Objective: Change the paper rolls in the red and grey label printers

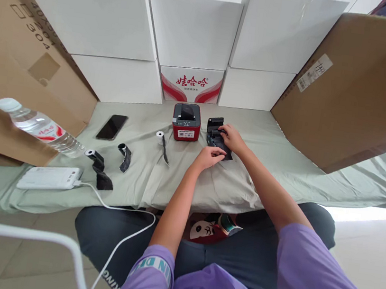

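A small black printer (213, 124) with its lid raised lies on the cloth-covered surface in front of me. A strip of black paper (227, 156) trails out of it toward me. My right hand (232, 138) reaches over the printer from the right, its curled fingers at the dark roll inside the opening. From the front, my left hand (209, 158) has its fingers pressed together at the black strip. Both hands partly cover the printer and strip. Just left of them stands a red and black desktop printer (186, 131).
Several small rolls with black tails, including one white-ended roll (160, 134), lie to the left. Beyond are a phone (112, 127), a water bottle (46, 131) and a white power bank (50, 177) with a cable (129, 210). White boxes (194, 30) and cardboard (358, 91) enclose the surface.
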The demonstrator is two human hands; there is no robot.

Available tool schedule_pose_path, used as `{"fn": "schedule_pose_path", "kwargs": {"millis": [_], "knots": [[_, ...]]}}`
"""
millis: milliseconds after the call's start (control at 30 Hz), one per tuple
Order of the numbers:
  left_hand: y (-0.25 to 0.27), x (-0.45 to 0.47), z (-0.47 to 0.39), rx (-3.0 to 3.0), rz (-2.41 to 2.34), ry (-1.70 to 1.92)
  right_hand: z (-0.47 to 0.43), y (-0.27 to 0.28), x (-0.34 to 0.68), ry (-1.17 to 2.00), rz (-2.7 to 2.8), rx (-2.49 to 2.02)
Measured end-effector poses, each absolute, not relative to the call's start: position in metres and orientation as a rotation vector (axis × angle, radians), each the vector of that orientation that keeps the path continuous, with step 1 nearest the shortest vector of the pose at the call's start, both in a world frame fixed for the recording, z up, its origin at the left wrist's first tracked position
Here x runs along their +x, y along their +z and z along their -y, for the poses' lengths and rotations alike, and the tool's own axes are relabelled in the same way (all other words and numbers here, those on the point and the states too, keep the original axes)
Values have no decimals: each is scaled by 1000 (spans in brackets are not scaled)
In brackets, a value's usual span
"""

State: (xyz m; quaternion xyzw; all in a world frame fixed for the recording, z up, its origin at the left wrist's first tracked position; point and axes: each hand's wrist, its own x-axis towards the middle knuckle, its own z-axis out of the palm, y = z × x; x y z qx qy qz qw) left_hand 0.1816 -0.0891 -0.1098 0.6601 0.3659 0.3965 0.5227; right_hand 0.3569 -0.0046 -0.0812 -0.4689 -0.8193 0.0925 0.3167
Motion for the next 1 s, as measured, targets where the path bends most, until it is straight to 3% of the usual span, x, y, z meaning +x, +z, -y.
{"fn": "schedule_pose_path", "kwargs": {"millis": [267,600,1000], "knots": [[-111,182,88,1710,-909,973,6,-82,348,211,2173,-1490],[-107,181,92,1591,-822,914,4,-42,338,108,2099,-1530],[-107,172,87,1304,-801,1595,84,-44,340,188,2300,-1515]]}}
